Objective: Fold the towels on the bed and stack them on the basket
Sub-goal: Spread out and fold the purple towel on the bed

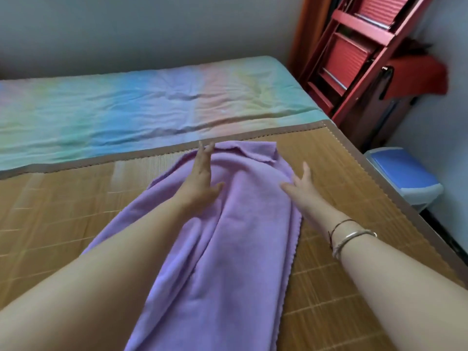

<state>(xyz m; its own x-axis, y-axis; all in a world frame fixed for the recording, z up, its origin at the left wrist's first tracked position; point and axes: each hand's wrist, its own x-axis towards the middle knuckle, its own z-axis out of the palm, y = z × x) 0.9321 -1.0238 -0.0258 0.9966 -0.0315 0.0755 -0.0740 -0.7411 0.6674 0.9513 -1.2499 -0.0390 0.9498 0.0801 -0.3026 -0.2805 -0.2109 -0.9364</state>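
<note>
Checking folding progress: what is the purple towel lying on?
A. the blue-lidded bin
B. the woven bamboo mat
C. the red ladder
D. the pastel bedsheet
B: the purple towel lies lengthwise on the bamboo mat, both hands flat on it, short of the pastel sheet.

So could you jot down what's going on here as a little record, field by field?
towel: purple towel, lying lengthwise on the mat, wrinkled, far end bunched
left hand: left hand flat on the towel near its far end, fingers straight
right hand: right hand open, fingers spread at the towel's right edge
surface: woven bamboo mat on the bed
beyond the mat: pastel sheet, rumpled
beside the bed: blue and white bin
wrist: bracelets on the right arm
basket: not in view
</note>
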